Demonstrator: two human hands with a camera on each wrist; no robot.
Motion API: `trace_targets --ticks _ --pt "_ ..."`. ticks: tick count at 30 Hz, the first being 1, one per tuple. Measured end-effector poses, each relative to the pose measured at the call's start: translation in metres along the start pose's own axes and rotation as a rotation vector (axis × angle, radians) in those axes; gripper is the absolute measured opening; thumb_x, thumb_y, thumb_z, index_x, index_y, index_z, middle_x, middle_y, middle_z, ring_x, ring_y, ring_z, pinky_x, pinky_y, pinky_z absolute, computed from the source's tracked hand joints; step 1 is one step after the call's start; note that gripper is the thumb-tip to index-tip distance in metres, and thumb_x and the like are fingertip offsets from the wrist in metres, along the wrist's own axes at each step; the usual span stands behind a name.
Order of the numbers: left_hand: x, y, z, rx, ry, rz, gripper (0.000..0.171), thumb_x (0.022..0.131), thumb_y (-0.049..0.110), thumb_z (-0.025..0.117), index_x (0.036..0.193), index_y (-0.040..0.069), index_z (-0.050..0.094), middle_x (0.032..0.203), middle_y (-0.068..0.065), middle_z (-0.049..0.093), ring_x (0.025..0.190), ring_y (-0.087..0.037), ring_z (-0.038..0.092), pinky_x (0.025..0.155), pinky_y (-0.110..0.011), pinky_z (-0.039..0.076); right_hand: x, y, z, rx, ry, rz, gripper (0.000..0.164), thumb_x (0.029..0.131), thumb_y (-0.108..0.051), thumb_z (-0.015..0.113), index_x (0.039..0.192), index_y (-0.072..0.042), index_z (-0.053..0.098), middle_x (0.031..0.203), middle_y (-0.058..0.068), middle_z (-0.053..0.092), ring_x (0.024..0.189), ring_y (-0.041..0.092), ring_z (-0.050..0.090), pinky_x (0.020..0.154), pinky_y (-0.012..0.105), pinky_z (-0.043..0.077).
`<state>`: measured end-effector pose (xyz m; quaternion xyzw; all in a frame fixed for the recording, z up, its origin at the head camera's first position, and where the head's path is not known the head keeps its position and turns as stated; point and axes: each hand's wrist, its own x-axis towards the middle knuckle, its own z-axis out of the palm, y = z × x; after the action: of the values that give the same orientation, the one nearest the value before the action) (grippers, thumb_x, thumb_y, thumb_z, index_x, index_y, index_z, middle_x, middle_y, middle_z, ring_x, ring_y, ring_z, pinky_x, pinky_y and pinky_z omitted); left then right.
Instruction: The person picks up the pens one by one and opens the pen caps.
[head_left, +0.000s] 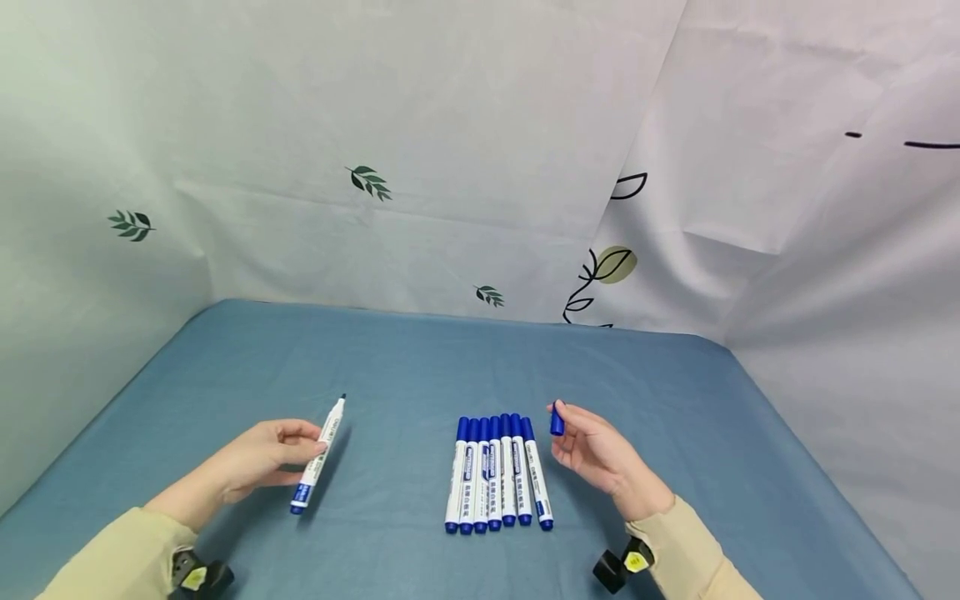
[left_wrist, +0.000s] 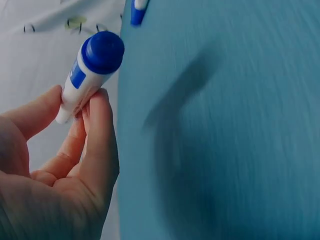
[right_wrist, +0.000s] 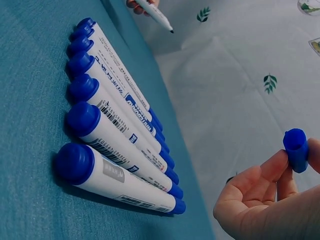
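Note:
My left hand (head_left: 272, 456) pinches an uncapped marker (head_left: 318, 454), white with a blue end plug, its dark tip pointing up and away. In the left wrist view the plug end of this marker (left_wrist: 90, 75) faces the camera, thumb on one side and fingers on the other. Between the thumb and fingers of my right hand (head_left: 600, 454) is a blue marker cap (head_left: 557, 419); its hollow end shows in the right wrist view, where the cap (right_wrist: 296, 150) stands apart from everything else. Just left of that hand, several capped blue markers (head_left: 495, 475) lie side by side in a row.
A blue cloth (head_left: 375, 358) covers the table. Behind it and along both sides hang pale curtains (head_left: 450, 100) with leaf prints. Each wrist carries a small black camera (head_left: 622, 565) on a strap over a light sleeve.

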<state>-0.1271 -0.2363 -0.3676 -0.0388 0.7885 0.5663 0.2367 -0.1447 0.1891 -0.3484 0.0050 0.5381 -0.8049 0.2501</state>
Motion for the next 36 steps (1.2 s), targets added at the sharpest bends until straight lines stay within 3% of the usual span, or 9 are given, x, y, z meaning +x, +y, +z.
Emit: trace_targets --ticks 7,13,17,24,29,36 --pt "-0.004 -0.014 -0.036 0.026 -0.024 -0.046 0.054 0.093 0.025 0.062 0.128 -0.011 0.041 0.102 0.000 0.060 0.090 -0.008 0.057 0.080 -0.036 0.053 0.000 0.000 -0.001 -0.001 0.006 0.002 0.025 0.101 -0.025 0.046 0.089 -0.021 0.067 0.078 -0.011 0.059 0.069 0.002 0.054 0.072 0.020 0.047" --pt "-0.004 -0.029 -0.065 0.061 -0.021 -0.109 0.061 0.094 0.028 0.060 0.133 -0.013 0.035 0.114 -0.005 0.059 0.097 -0.006 0.057 0.083 -0.037 0.053 -0.002 0.001 -0.004 -0.020 0.027 0.008 0.024 0.101 -0.026 0.046 0.088 -0.022 0.066 0.077 -0.011 0.059 0.069 0.003 0.054 0.072 0.020 0.047" --pt "-0.007 -0.038 -0.079 0.039 -0.006 -0.143 0.062 0.093 0.028 0.061 0.133 -0.013 0.034 0.109 -0.001 0.061 0.094 -0.005 0.059 0.080 -0.035 0.054 -0.002 0.000 -0.005 -0.027 0.034 0.006 0.023 0.100 -0.026 0.047 0.089 -0.022 0.067 0.077 -0.011 0.059 0.070 0.003 0.053 0.072 0.020 0.046" --pt "-0.010 -0.046 -0.097 -0.034 0.004 -0.157 0.057 0.093 0.025 0.061 0.130 -0.012 0.039 0.098 0.007 0.063 0.087 -0.004 0.060 0.077 -0.033 0.054 -0.005 -0.002 -0.006 -0.032 0.033 -0.001 0.023 0.101 -0.024 0.046 0.091 -0.020 0.066 0.077 -0.010 0.058 0.070 0.003 0.053 0.072 0.020 0.046" --pt "-0.011 -0.049 -0.107 -0.017 0.003 -0.163 0.057 0.094 0.025 0.060 0.130 -0.013 0.037 0.098 0.007 0.061 0.086 -0.004 0.059 0.077 -0.032 0.054 -0.005 -0.002 -0.006 -0.025 0.023 -0.003 0.023 0.101 -0.024 0.046 0.091 -0.020 0.066 0.078 -0.010 0.058 0.070 0.002 0.053 0.072 0.020 0.046" --pt "-0.015 -0.053 -0.119 0.013 0.027 -0.193 0.048 0.094 0.026 0.059 0.124 -0.009 0.046 0.095 0.007 0.059 0.082 -0.006 0.057 0.075 -0.031 0.054 -0.005 -0.001 -0.006 -0.017 0.020 -0.001 0.025 0.101 -0.023 0.045 0.089 -0.021 0.066 0.078 -0.011 0.059 0.070 0.002 0.053 0.071 0.020 0.046"
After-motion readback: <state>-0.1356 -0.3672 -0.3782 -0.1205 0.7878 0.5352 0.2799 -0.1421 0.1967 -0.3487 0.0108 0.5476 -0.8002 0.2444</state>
